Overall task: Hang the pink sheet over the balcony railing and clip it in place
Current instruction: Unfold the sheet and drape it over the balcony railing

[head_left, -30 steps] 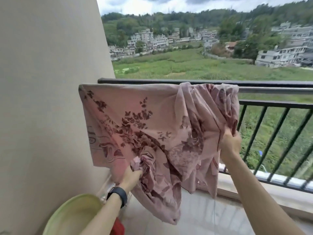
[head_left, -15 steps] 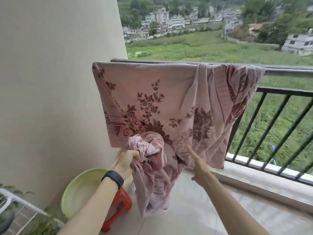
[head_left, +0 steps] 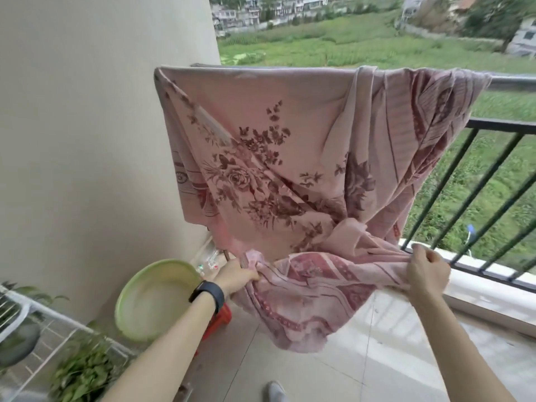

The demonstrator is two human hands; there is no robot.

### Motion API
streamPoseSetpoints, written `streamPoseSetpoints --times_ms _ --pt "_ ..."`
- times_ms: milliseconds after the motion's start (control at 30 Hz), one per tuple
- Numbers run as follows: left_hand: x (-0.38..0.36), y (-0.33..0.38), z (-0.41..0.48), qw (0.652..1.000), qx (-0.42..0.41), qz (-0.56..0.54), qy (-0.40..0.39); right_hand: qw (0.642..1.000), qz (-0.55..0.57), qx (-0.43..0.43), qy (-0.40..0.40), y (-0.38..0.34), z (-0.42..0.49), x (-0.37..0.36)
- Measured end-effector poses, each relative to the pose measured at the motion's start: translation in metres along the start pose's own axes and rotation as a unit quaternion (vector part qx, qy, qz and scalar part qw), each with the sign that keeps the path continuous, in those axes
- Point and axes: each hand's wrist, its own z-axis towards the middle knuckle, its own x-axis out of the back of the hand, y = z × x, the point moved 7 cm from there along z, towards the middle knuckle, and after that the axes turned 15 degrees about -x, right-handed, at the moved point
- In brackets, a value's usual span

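Note:
The pink sheet (head_left: 290, 146) with dark red flowers hangs over the balcony railing (head_left: 510, 82), bunched in folds toward the right. My left hand (head_left: 236, 275), with a black band on the wrist, grips the sheet's lower edge at the left. My right hand (head_left: 425, 269) grips the same lower edge at the right. The hem is stretched between both hands, and a loose fold sags below them toward the floor. No clip shows in view.
A beige wall (head_left: 87, 140) stands at the left. A green basin (head_left: 153, 297) sits on a red stool (head_left: 219, 317) below my left arm. A white wire rack with plants (head_left: 81, 369) is at the bottom left. Black railing bars (head_left: 464, 181) run at the right.
My right hand went from pointing at the cloth to gripping the lower edge farther right. The bunched hem is now pulled out wide between both hands. The view tilted down.

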Motion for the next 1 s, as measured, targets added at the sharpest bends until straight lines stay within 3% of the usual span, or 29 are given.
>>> streamPoseSetpoints --times_ms 67,133,200,300,367,433,500,633,667,700,767,800,833,900,1000 --pt "-0.027 -0.025 -0.004 0.988 0.034 0.131 -0.073 0.980 -0.188 0.034 0.049 0.039 0.014 0.014" --pt "-0.052 -0.045 -0.003 0.975 0.049 0.193 -0.101 0.948 -0.318 0.006 0.017 0.094 0.020 0.019" --pt "-0.069 -0.057 -0.003 0.975 0.062 0.188 -0.103 0.923 -0.384 -0.030 -0.010 0.140 0.017 0.028" --pt "-0.071 -0.066 -0.004 0.989 0.080 0.117 -0.027 0.858 -0.500 -0.045 -0.112 0.177 -0.002 0.020" --pt "-0.061 -0.072 -0.001 0.993 0.104 0.044 0.036 0.833 -0.509 -0.046 -0.210 0.186 -0.029 -0.001" --pt "-0.055 -0.071 0.001 0.990 0.117 -0.036 0.069 0.836 -0.463 -0.024 -0.294 0.182 -0.063 -0.029" --pt "-0.061 -0.058 0.000 0.988 0.126 -0.079 0.034 0.825 -0.425 0.019 -0.371 0.172 -0.103 -0.063" --pt "-0.079 -0.027 -0.003 0.990 0.014 0.055 -0.128 0.742 -0.453 0.129 -0.477 0.157 -0.163 -0.117" --pt "-0.075 -0.023 -0.002 0.985 -0.029 0.102 -0.137 0.741 -0.451 0.127 -0.482 0.150 -0.162 -0.122" --pt "-0.066 -0.020 -0.001 0.980 -0.059 0.143 -0.124 0.771 -0.418 0.106 -0.469 0.138 -0.154 -0.124" --pt "-0.031 -0.021 0.001 0.980 -0.073 0.176 -0.049 0.894 -0.279 0.034 -0.350 0.097 -0.115 -0.112" --pt "-0.011 -0.021 0.001 0.982 -0.074 0.174 -0.007 0.942 -0.202 0.005 -0.268 0.074 -0.094 -0.101" --pt "0.009 -0.018 0.000 0.982 -0.081 0.169 0.033 0.967 -0.138 -0.017 -0.212 0.054 -0.075 -0.094" --pt "0.047 -0.007 0.001 0.972 -0.098 0.183 0.106 0.968 -0.039 -0.065 -0.239 0.015 -0.051 -0.100" --pt "0.095 0.029 0.004 0.949 -0.129 0.204 0.203 0.893 0.097 -0.121 -0.421 -0.048 -0.053 -0.126"
